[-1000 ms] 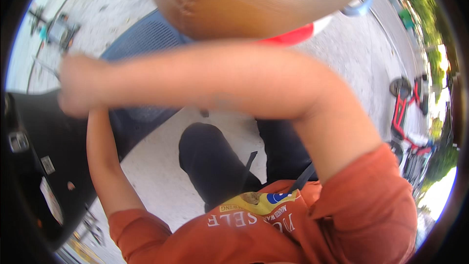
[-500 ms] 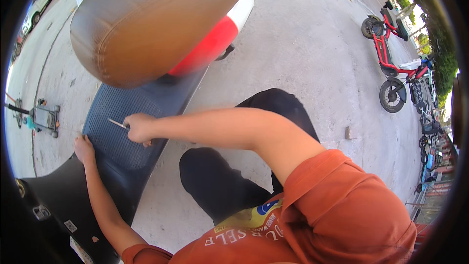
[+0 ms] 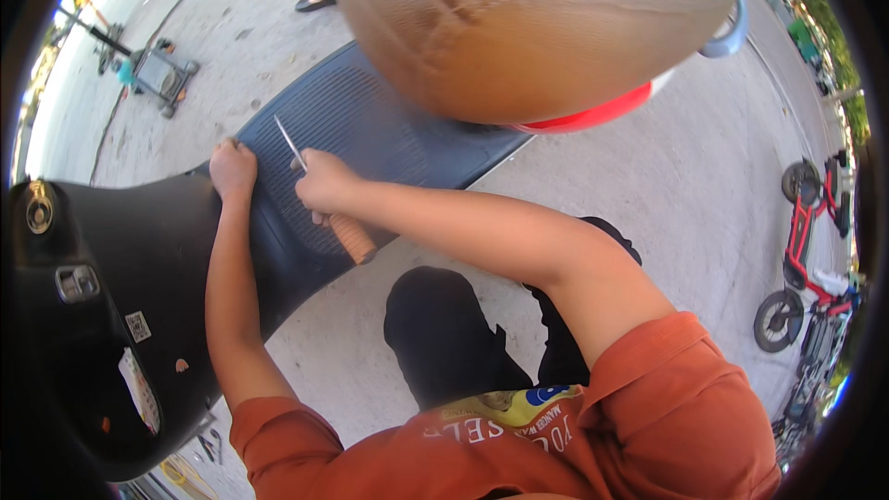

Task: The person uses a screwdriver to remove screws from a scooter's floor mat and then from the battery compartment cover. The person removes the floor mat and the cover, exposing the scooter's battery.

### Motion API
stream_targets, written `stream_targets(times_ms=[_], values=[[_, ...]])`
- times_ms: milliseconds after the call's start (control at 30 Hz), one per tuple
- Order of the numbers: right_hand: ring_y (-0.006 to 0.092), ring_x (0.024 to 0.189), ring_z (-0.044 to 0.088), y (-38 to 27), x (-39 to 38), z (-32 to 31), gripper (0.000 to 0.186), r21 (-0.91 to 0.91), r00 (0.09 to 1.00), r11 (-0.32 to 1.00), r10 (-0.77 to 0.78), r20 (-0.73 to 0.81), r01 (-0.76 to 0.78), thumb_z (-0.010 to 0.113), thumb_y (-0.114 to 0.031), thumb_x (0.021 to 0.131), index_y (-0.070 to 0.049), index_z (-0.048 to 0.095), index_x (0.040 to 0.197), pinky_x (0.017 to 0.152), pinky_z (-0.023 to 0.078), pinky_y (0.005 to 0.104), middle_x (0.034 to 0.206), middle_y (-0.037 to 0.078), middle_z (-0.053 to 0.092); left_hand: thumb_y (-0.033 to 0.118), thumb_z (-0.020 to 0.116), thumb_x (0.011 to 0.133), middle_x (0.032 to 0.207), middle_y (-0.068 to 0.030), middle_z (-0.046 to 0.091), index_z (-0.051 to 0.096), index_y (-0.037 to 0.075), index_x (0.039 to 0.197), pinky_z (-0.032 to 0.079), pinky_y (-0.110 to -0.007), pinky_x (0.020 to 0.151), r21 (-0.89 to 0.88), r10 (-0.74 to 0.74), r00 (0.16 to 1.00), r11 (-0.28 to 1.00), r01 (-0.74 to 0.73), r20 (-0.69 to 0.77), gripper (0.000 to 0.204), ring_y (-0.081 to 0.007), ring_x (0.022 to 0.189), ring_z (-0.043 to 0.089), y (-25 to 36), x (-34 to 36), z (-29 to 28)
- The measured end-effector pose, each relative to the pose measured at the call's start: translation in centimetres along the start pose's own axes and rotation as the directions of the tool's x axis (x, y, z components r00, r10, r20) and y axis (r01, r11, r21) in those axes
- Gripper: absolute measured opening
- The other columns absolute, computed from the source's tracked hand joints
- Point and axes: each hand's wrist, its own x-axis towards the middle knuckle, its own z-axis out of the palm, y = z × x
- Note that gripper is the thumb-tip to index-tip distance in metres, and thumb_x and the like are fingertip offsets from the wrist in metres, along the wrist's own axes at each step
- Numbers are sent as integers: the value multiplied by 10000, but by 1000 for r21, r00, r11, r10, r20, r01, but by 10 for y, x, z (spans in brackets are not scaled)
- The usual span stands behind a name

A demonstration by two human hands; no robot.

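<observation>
My right hand (image 3: 326, 183) is closed around a screwdriver, its thin metal shaft pointing up and left over the ribbed footboard (image 3: 324, 120) of a scooter. The screwdriver's orange-brown handle (image 3: 352, 239) sticks out below my fist. On the footboard's far left edge, my left hand (image 3: 231, 169) rests with its fingers curled over the rim; the fingertips are hidden. Above the footboard looms the scooter's brown leather seat (image 3: 546, 37), with a red body panel (image 3: 588, 116) under it. The scooter's black front panel (image 3: 139, 250) lies to the left, by my left forearm.
A wheeled grey push scooter (image 3: 162, 76) stands on the concrete at upper left. Behind the seat shows another person's sandalled foot (image 3: 317, 2). Red two-wheelers (image 3: 798, 259) are parked along the right. Loose tools (image 3: 208, 440) lie on the ground at lower left.
My view has turned, so the scooter sits further right and its front panel shows more. The screwdriver's shaft now points more steeply upward, and its handle has come into sight.
</observation>
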Motion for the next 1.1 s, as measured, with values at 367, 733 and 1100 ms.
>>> stream_targets(times_ms=[367,733,1100], values=[[155,572,539,17,78,-4,519,209,917,947,157,368,-246,380,-377,1083,6,474,1421,473,453,286,799,155,623,129,514,961,1009,-190,705,715,22,1049,519,-452,880,-425,-270,958,882,204,-101,244,-368,973,666,10,-7,11],[151,523,560,-13,96,15,559,250,934,954,69,349,-164,430,-32,977,13,341,1527,468,492,293,933,251,696,49,492,947,1023,-85,776,723,5,1174,492,-274,927,-725,-361,859,469,504,363,326,-143,997,681,-17,17,7],[77,584,487,-24,107,-7,437,343,888,881,161,431,-326,456,22,951,58,492,1385,439,426,229,916,116,567,69,491,944,958,-104,774,739,14,1091,538,-341,861,-637,-375,893,631,443,250,293,-220,896,714,-12,2,5]])
